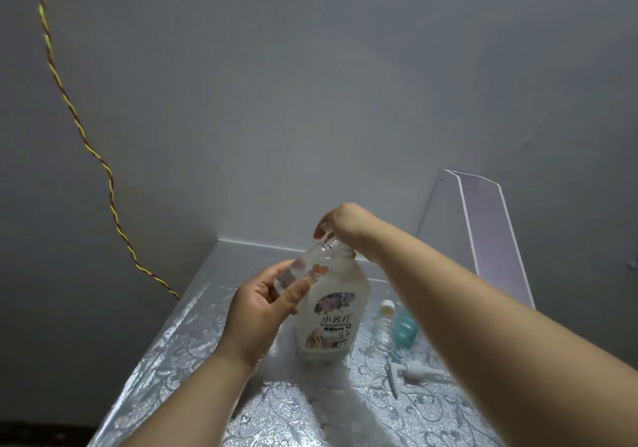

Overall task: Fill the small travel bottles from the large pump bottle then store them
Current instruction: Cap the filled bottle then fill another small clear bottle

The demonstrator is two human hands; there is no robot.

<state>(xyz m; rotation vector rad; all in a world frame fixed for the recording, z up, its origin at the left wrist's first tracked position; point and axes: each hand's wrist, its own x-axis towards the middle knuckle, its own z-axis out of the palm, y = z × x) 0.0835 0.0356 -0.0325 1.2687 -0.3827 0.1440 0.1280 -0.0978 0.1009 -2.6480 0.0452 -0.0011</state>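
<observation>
Pump [419, 370] off on the desk [172, 360] — my left hand [262, 305] grasps the bottle [331, 308], right hand [345, 225] pinching its open neck; next, a careful tilt into the small bottles [397, 325].

A large translucent white pump bottle [331, 312] with a floral label stands on the silver patterned bench [193, 360], its threaded neck open, its white pump head [414, 369] lying to the right, near a clear ribbed travel bottle [384, 329] and a teal travel bottle [404, 329] just beside it.
</observation>
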